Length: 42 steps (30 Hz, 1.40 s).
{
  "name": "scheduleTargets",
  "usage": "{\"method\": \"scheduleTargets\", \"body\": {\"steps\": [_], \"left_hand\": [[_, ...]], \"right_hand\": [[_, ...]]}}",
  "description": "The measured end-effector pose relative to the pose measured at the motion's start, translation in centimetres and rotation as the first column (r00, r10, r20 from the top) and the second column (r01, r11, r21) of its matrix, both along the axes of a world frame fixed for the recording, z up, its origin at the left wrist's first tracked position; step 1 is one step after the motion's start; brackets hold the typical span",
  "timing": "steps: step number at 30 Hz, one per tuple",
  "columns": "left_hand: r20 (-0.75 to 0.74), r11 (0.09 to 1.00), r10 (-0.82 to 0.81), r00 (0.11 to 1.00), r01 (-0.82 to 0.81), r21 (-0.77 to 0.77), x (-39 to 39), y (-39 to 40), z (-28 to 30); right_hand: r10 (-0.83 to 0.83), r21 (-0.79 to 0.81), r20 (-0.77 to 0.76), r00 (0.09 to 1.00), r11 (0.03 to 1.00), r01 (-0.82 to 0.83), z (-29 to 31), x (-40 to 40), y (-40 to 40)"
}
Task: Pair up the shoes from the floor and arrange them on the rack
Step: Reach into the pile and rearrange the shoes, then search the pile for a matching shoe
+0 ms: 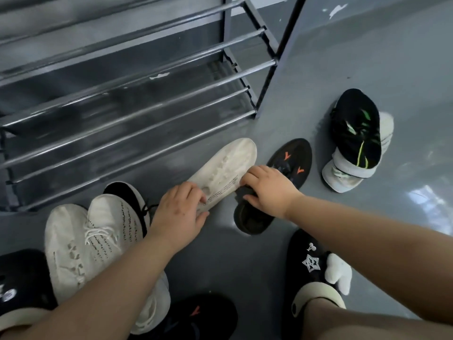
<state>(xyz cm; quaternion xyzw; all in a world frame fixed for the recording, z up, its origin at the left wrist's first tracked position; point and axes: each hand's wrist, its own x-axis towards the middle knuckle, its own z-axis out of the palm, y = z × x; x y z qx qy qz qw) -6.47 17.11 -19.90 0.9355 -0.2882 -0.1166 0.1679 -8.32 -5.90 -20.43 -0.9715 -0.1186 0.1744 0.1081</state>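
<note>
The grey metal shoe rack (137,99) stands far left, its bars bare. Near left on the floor lie two white knit sneakers (98,241). The left hand (179,212) pinches the heel of a third white knit sneaker (225,168) in the middle. Just right, the right hand (267,187) curls round a black sneaker with orange marks (289,160). A black and green shoe (355,133) lies far right. Best to lift each shoe with a firm hold and find its match first.
</note>
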Motion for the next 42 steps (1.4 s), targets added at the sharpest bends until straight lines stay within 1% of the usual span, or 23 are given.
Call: {"method": "scheduleTargets", "body": {"steps": [6,10,12,14,17,19,20,21,23,24,26,28,29,30,31,33,35,37,38,41,42], "left_hand": [[-0.072,0.997,-0.054,0.996,0.05,-0.063,-1.2,-5.3,0.3],[-0.214,0.997,-0.039,0.976,0.024,-0.07,-1.6,-7.8,0.0],[-0.274,0.997,-0.042,0.961,0.023,-0.074,-1.7,-9.0,-0.1],[-0.339,0.997,-0.017,0.941,-0.011,-0.08,-1.7,-10.3,0.0],[-0.463,0.982,0.058,0.885,-0.133,-0.131,-1.6,-12.6,-0.1],[-0.559,0.96,0.099,0.824,-0.227,-0.165,-1.4,-14.5,-0.2],[-0.601,0.948,0.105,0.792,-0.261,-0.179,-1.3,-15.5,-0.2],[-0.637,0.937,0.105,0.763,-0.291,-0.194,-1.1,-16.7,0.0],[-0.705,0.905,0.104,0.701,-0.362,-0.226,-0.5,-19.4,0.5],[-0.742,0.881,0.107,0.662,-0.409,-0.238,-0.2,-20.8,0.9],[-0.806,0.834,0.109,0.582,-0.495,-0.244,0.5,-23.4,1.1],[-0.849,0.817,0.107,0.518,-0.533,-0.222,0.8,-25.4,0.9],[-0.865,0.816,0.102,0.492,-0.538,-0.209,0.7,-26.1,0.9],[-0.886,0.814,0.088,0.455,-0.546,-0.199,0.6,-26.7,0.9],[-0.912,0.809,0.07,0.404,-0.557,-0.185,0.3,-27.1,1.1],[-0.955,0.798,0.052,0.292,-0.587,-0.136,-0.2,-27.6,1.6],[-0.98,0.76,0.046,0.191,-0.644,-0.09,-0.4,-27.5,1.9],[-0.99,0.709,0.049,0.131,-0.703,-0.057,-0.3,-26.9,2.4],[-0.99,0.702,0.063,0.129,-0.711,-0.048,-0.3,-26.5,2.6],[-0.975,0.718,0.1,0.198,-0.693,-0.067,-0.6,-23.7,3.8],[-0.973,0.712,0.107,0.206,-0.698,-0.069,-0.9,-22.5,4.2]], "right_hand": [[-0.186,-0.053,0.124,0.975,0.98,0.194,0.1,-1.6,-4.4],[-0.28,-0.059,0.225,0.933,0.952,0.3,0.3,-2.1,-7.6],[-0.366,-0.043,0.267,0.891,0.92,0.391,0.6,-2.1,-9.2],[-0.459,-0.057,0.292,0.839,0.868,0.494,0.9,-2.2,-10.9],[-0.584,-0.043,0.33,0.742,0.776,0.63,1.3,-2.7,-13.5],[-0.712,0.047,0.308,0.631,0.674,0.737,1.7,-3.3,-14.7],[-0.784,0.099,0.26,0.563,0.602,0.792,1.9,-3.7,-15.3],[-0.851,0.141,0.191,0.49,0.518,0.844,2.2,-4.0,-15.7],[-0.944,0.213,0.007,0.329,0.322,0.922,2.4,-4.4,-16.7],[-0.963,0.232,-0.093,0.252,0.226,0.946,2.4,-4.6,-17.3],[-0.956,0.218,-0.274,0.107,0.047,0.975,2.0,-4.8,-18.2],[-0.879,0.228,-0.477,-0.025,-0.151,0.962,1.4,-5.2,-18.7],[-0.817,0.25,-0.573,-0.056,-0.24,0.938,1.2,-5.4,-18.9],[-0.76,0.274,-0.647,-0.059,-0.304,0.912,1.2,-5.6,-19.0],[-0.722,0.291,-0.69,-0.045,-0.334,0.897,1.5,-5.7,-19.1],[-0.683,0.328,-0.73,0.004,-0.345,0.88,1.9,-5.9,-19.1],[-0.613,0.332,-0.789,0.049,-0.357,0.873,2.5,-6.2,-18.4],[-0.51,0.312,-0.854,0.101,-0.347,0.884,2.8,-6.6,-17.2],[-0.466,0.302,-0.876,0.123,-0.331,0.894,2.9,-6.8,-16.5],[-0.381,0.306,-0.904,0.194,-0.259,0.916,4.1,-7.0,-14.1],[-0.375,0.312,-0.902,0.216,-0.218,0.925,4.7,-6.8,-13.3]]}}
